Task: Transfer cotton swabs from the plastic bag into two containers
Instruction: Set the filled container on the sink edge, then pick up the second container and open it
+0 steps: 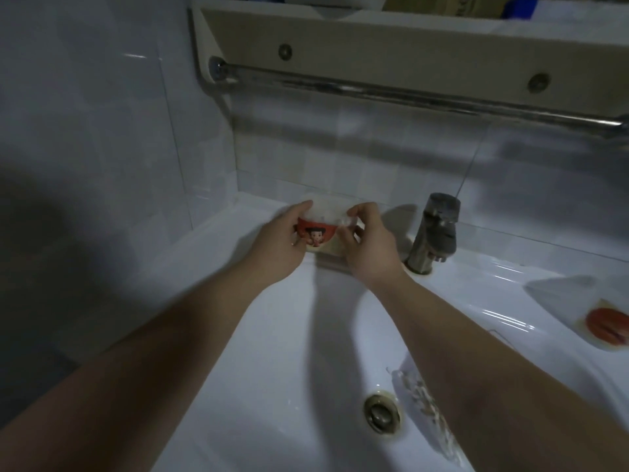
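At frame centre, the left hand (pixel 277 243) and right hand (pixel 369 248) both grasp a red cartoon-printed container (pixel 315 235) beside the faucet (pixel 434 229).

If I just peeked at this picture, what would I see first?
Two bare arms reach over a white sink, and the left hand and right hand hold a plastic bag with a red cartoon picture at the back edge. A metal tap stands just right of them.
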The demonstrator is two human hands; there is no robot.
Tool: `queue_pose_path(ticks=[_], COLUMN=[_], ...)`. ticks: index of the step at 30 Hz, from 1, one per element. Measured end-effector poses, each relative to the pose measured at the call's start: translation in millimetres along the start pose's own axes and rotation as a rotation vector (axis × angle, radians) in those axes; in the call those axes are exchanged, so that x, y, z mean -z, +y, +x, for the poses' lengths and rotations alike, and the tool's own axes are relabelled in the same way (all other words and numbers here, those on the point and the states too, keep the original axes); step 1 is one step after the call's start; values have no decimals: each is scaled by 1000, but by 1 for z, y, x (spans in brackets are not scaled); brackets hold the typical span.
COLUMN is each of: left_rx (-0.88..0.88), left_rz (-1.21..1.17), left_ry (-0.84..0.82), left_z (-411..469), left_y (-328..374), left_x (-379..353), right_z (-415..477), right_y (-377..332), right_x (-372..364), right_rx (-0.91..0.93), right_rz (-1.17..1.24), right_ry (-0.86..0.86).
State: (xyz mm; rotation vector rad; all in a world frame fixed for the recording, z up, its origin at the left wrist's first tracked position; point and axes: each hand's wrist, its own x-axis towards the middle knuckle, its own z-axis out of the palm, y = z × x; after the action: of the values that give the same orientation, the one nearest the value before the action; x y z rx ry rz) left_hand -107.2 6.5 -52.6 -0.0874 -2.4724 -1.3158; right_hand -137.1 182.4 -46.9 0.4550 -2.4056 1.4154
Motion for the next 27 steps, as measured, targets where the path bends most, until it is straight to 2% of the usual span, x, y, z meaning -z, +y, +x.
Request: queue_pose_path(ticks=[5,10,16,22,27], left_rx=[32,-2,29,64,-13], left_rz=[53,47,-18,-31,-20], left_ry=[223,276,103,-119,-262], left_z=[-11,-32,-70,-104,-113], left_y=[10,27,60,96,135], left_x=[6,0,-34,-74,-113], right_z=[-19,-54,-99,-133,-153], right_y=[-3,-6,-3,9,22], right_x=[15,41,84,140,198], right_rx=[-4,-9,-7,-40,-12], right_rz=[-36,-99,-215,-293,-483], right_ry=[-48,-137,-181,-146,-71])
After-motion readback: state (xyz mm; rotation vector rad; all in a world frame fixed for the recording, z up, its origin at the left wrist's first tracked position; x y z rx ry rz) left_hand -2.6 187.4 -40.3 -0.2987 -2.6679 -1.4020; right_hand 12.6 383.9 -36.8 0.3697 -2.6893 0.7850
